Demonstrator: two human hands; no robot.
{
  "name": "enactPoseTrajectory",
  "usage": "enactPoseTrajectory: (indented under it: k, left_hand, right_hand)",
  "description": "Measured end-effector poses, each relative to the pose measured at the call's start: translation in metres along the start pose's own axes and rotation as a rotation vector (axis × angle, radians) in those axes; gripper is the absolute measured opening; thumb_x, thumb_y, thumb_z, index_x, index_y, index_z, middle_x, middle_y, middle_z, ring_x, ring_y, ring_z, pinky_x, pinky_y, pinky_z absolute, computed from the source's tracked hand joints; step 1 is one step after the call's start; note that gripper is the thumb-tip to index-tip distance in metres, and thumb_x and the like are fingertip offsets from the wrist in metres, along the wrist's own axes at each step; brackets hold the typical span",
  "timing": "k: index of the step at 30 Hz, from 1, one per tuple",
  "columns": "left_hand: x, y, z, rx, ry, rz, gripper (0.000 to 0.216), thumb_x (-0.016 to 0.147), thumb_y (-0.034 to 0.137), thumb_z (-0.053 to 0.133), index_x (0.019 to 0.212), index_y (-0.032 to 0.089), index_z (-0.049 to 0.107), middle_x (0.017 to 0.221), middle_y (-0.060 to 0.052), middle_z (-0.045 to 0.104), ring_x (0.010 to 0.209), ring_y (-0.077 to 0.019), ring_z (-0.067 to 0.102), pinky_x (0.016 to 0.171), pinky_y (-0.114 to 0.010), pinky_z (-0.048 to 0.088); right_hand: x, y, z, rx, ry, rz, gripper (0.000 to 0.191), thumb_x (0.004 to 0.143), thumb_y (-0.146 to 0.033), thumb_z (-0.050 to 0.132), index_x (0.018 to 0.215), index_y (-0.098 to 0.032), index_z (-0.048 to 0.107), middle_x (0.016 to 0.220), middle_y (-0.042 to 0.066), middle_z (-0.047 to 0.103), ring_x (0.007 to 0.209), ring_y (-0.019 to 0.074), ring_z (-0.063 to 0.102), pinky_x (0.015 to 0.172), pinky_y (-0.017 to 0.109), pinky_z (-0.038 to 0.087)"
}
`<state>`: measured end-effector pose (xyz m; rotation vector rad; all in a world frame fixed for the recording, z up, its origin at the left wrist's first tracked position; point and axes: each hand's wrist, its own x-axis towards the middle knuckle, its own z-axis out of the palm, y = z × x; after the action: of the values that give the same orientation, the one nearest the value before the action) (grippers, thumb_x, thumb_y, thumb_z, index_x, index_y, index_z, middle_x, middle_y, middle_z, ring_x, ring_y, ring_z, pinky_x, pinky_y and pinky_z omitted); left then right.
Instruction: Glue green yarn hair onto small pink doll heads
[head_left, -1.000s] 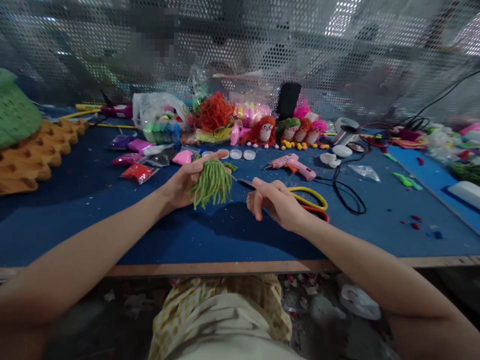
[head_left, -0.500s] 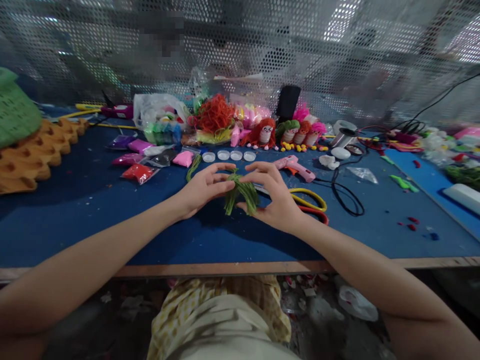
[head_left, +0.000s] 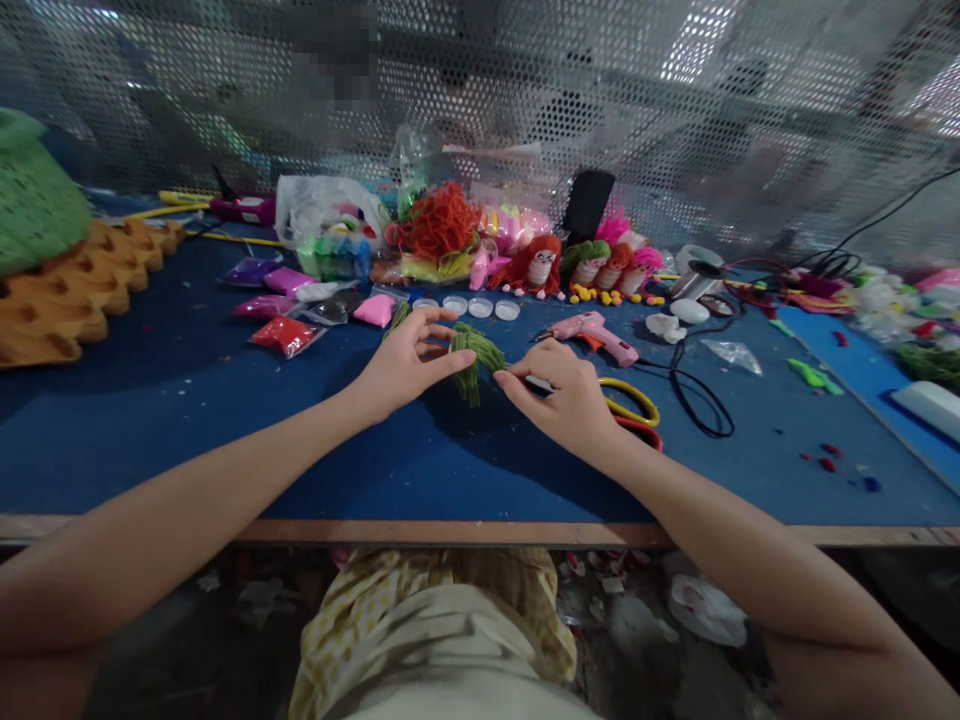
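Observation:
A bundle of green yarn [head_left: 474, 352] hangs over the blue tabletop between both hands, its strands drooping downward. My left hand [head_left: 411, 358] grips its left side, thumb in front. From the right, my right hand [head_left: 559, 388] pinches strands at the bundle's edge between thumb and forefinger. Scissors with yellow and red handles [head_left: 634, 400] lie partly hidden behind the right hand. Just past the hands are several small clear round lids [head_left: 481, 308] and a pink glue gun [head_left: 596, 335].
Small yarn-haired dolls [head_left: 541, 268] stand at the back beside a heap of orange-red yarn [head_left: 442, 225]. Packets of coloured clay [head_left: 285, 335] lie left, near an orange egg tray [head_left: 45, 300]. A black cord [head_left: 701, 425] loops at right. The table's wooden front edge [head_left: 450, 532] is close.
My right hand has moved from cupping the yarn to pinching its right edge, drawing strands rightward. My left hand still holds the bundle. The view has shifted slightly.

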<state>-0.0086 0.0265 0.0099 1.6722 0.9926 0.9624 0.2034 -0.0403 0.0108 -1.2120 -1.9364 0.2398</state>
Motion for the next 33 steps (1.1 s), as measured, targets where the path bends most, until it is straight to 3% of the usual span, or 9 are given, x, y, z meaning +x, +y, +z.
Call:
enactPoseTrajectory:
  k: [3, 10, 13, 16, 20, 26, 29, 33]
  left_hand:
    - [-0.003, -0.004, 0.002, 0.099, -0.044, 0.062, 0.063, 0.073, 0.048, 0.081, 0.122, 0.019, 0.053, 0.108, -0.007, 0.067, 0.09, -0.0195, 0.069, 0.085, -0.037, 0.058]
    - [-0.01, 0.002, 0.003, 0.272, -0.118, 0.218, 0.06, 0.074, 0.049, 0.08, 0.121, 0.021, 0.056, 0.117, -0.01, 0.067, 0.101, -0.0249, 0.069, 0.083, -0.038, 0.06]
    - [-0.01, 0.006, 0.0, 0.37, -0.071, 0.244, 0.056, 0.076, 0.047, 0.078, 0.121, 0.02, 0.057, 0.117, -0.01, 0.067, 0.1, -0.0244, 0.069, 0.083, -0.037, 0.058]
    - [-0.009, 0.007, -0.003, 0.503, -0.017, 0.237, 0.059, 0.075, 0.044, 0.076, 0.123, 0.018, 0.055, 0.109, -0.009, 0.069, 0.093, -0.0234, 0.068, 0.082, -0.036, 0.055]
    - [-0.007, 0.002, -0.004, 0.645, -0.128, 0.194, 0.063, 0.075, 0.04, 0.073, 0.13, 0.018, 0.049, 0.099, -0.006, 0.069, 0.084, -0.0231, 0.067, 0.075, -0.035, 0.051]
    - [-0.006, -0.004, -0.002, 0.653, -0.171, 0.182, 0.068, 0.076, 0.048, 0.074, 0.13, 0.015, 0.051, 0.108, -0.011, 0.068, 0.09, -0.0257, 0.065, 0.081, -0.037, 0.05]
    - [-0.004, -0.002, -0.004, 0.637, -0.111, 0.193, 0.065, 0.081, 0.057, 0.069, 0.129, 0.015, 0.054, 0.112, -0.01, 0.069, 0.087, -0.0223, 0.063, 0.078, -0.035, 0.05]
    - [0.003, 0.007, -0.017, 0.751, 0.146, 0.175, 0.029, 0.096, 0.037, 0.052, 0.114, 0.016, 0.063, 0.102, -0.008, 0.072, 0.086, -0.02, 0.066, 0.077, -0.031, 0.051]
  right_hand:
    - [0.001, -0.001, 0.005, 0.12, -0.079, 0.14, 0.019, 0.09, -0.039, 0.066, 0.083, -0.024, 0.075, 0.077, 0.004, 0.073, 0.077, 0.0207, 0.06, 0.074, 0.036, 0.043]
    - [0.002, 0.002, 0.01, 0.414, -0.196, 0.346, 0.029, 0.086, -0.047, 0.067, 0.076, -0.021, 0.071, 0.07, -0.001, 0.066, 0.068, 0.0156, 0.055, 0.065, 0.03, 0.038]
    - [0.002, 0.004, 0.007, 0.44, -0.21, 0.361, 0.026, 0.087, -0.044, 0.066, 0.078, -0.02, 0.073, 0.075, 0.001, 0.07, 0.073, 0.0163, 0.058, 0.07, 0.03, 0.041]
    - [0.003, 0.005, 0.006, 0.456, -0.177, 0.408, 0.025, 0.082, -0.045, 0.071, 0.078, -0.02, 0.071, 0.073, 0.001, 0.067, 0.067, 0.0143, 0.054, 0.064, 0.029, 0.039]
    - [0.003, 0.004, 0.004, 0.471, -0.084, 0.467, 0.029, 0.077, -0.044, 0.078, 0.074, -0.02, 0.06, 0.064, -0.004, 0.052, 0.058, 0.0101, 0.042, 0.055, 0.027, 0.031]
    - [0.004, 0.006, 0.005, 0.446, -0.068, 0.457, 0.026, 0.082, -0.043, 0.072, 0.079, -0.018, 0.066, 0.071, -0.001, 0.06, 0.063, 0.0111, 0.049, 0.06, 0.028, 0.036]
    - [0.004, 0.009, 0.006, 0.427, 0.012, 0.414, 0.025, 0.084, -0.042, 0.069, 0.084, -0.018, 0.069, 0.075, 0.001, 0.064, 0.067, 0.0121, 0.053, 0.064, 0.028, 0.039]
    - [0.003, 0.013, 0.005, 0.53, 0.196, 0.37, 0.023, 0.088, -0.042, 0.066, 0.085, -0.019, 0.07, 0.074, 0.0, 0.064, 0.066, 0.0114, 0.053, 0.063, 0.026, 0.041]
